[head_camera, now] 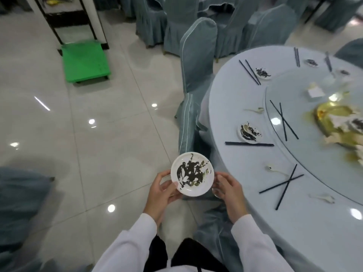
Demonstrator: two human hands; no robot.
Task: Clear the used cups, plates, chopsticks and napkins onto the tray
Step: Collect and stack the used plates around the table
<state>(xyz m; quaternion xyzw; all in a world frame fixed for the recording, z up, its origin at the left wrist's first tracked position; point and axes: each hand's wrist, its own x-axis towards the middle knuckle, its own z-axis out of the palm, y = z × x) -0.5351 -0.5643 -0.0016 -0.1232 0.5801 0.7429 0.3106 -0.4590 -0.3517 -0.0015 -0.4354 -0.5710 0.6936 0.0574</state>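
Left hand point(164, 190) fingers point(170, 187) are curling round the lower-left rim of the dirty plate point(192, 174), thumb lying on top of the rim. Right hand point(228, 190) fingers point(221, 178) are curving in toward the plate's right edge; a clear glass point(216, 191) seems to be sitting under that palm, though blur is making it hard to confirm. The plate is being held level at centre frame, over the floor, streaked with dark sauce.

Outward from the fingers: the green tray point(84, 60) is lying well apart toward the upper left of the frame, on the floor below a black rack point(66, 18). The desk point(306, 213) is curving down the right side, nearer the right hand. Judgement: the coming move is turning on that line, plate going up-left and away from the desk, with the left hand sitting on the tray side.

Remaining on the desk: a second dirty plate point(250, 132) just above a flat pair of chopsticks point(249, 144), crossed chopsticks point(282, 185) at lower right, and more small plates point(263, 73) further up. Most of the clearing is looking undone.
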